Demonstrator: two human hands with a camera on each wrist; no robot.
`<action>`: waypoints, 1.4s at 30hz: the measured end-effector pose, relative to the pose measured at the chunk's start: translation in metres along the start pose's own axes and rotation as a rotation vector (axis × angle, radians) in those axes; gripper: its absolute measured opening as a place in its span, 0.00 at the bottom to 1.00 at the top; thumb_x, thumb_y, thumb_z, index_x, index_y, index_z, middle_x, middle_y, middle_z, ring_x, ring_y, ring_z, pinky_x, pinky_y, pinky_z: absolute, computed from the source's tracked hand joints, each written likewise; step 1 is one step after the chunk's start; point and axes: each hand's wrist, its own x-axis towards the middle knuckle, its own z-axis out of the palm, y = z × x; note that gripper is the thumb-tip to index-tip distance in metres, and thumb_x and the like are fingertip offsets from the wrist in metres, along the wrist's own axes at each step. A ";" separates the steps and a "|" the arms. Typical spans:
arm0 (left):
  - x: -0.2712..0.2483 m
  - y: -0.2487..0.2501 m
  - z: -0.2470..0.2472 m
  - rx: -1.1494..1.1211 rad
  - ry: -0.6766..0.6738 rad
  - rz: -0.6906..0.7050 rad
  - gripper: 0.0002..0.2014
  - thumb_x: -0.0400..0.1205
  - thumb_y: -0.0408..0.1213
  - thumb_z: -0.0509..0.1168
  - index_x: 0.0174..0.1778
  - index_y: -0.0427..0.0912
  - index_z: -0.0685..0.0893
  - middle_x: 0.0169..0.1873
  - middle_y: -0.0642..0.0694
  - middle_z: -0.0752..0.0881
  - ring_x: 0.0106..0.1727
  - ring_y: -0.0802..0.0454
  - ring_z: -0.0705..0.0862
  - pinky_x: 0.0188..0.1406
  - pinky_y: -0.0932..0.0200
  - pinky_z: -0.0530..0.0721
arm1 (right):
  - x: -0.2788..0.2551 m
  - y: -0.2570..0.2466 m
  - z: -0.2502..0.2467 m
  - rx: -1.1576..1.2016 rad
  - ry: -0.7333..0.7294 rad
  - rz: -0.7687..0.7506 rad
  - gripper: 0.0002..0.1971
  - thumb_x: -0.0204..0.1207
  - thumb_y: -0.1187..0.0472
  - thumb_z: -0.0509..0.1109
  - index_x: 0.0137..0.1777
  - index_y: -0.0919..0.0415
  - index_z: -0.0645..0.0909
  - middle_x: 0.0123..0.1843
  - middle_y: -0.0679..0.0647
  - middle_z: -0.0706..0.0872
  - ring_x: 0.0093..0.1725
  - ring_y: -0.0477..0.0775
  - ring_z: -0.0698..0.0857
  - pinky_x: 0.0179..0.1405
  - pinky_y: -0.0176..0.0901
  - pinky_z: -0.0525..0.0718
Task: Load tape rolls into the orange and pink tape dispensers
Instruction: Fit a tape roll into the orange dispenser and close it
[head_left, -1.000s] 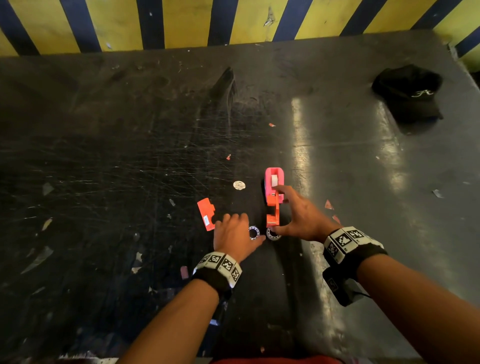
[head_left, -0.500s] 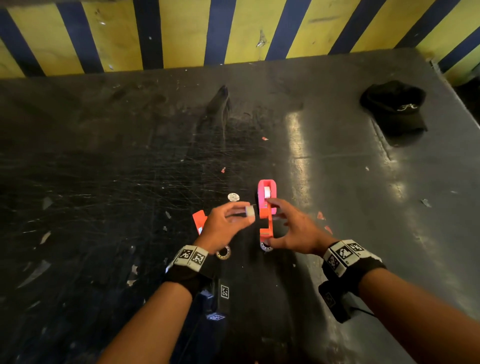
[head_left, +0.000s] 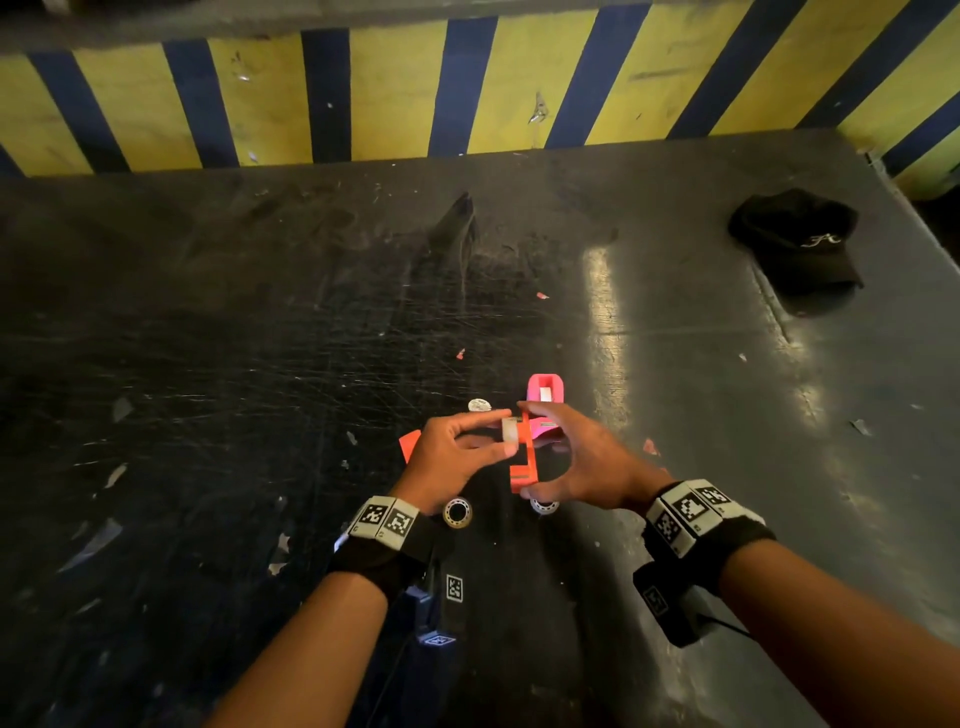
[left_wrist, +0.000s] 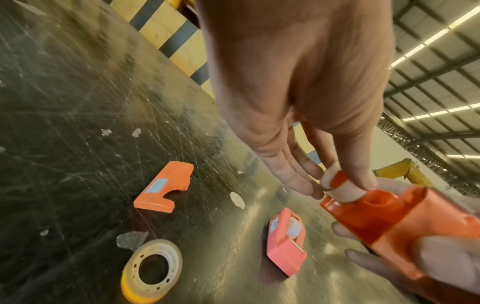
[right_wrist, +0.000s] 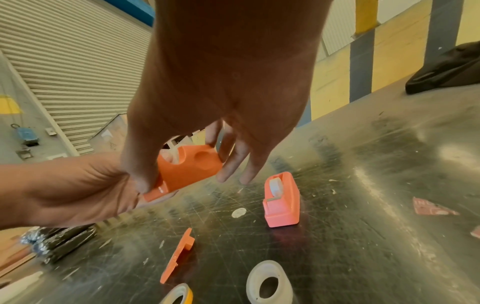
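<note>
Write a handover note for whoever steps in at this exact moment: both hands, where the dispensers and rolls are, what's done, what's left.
Left hand: pinches a small tape roll against the orange dispenser.
Right hand: grips that dispenser body, lifted off the table.
Orange cover piece lies loose on the table, left.
Pink dispenser stands on the table with a roll already inside.
Two spare rolls lie near the wrists.
Left: seat the roll in the orange body, refit the cover.
</note>
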 end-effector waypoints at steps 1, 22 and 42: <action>-0.001 0.001 0.001 0.003 -0.012 0.010 0.25 0.76 0.27 0.79 0.69 0.46 0.87 0.59 0.47 0.93 0.57 0.54 0.93 0.51 0.66 0.89 | 0.000 -0.002 0.001 -0.001 -0.008 -0.004 0.55 0.64 0.57 0.91 0.88 0.51 0.63 0.75 0.42 0.74 0.70 0.44 0.80 0.75 0.46 0.80; 0.025 -0.084 -0.083 1.132 -0.025 -0.313 0.63 0.65 0.49 0.86 0.90 0.52 0.51 0.88 0.47 0.56 0.84 0.32 0.66 0.78 0.30 0.72 | 0.016 0.012 0.014 0.004 0.061 0.045 0.46 0.60 0.56 0.93 0.74 0.43 0.70 0.71 0.48 0.83 0.63 0.47 0.89 0.64 0.47 0.87; 0.007 0.001 -0.044 0.320 -0.287 -0.137 0.49 0.68 0.38 0.86 0.84 0.59 0.68 0.81 0.57 0.73 0.75 0.51 0.79 0.67 0.52 0.81 | 0.010 0.004 0.012 0.072 0.084 0.006 0.43 0.58 0.56 0.93 0.70 0.40 0.73 0.68 0.46 0.85 0.63 0.50 0.90 0.64 0.53 0.88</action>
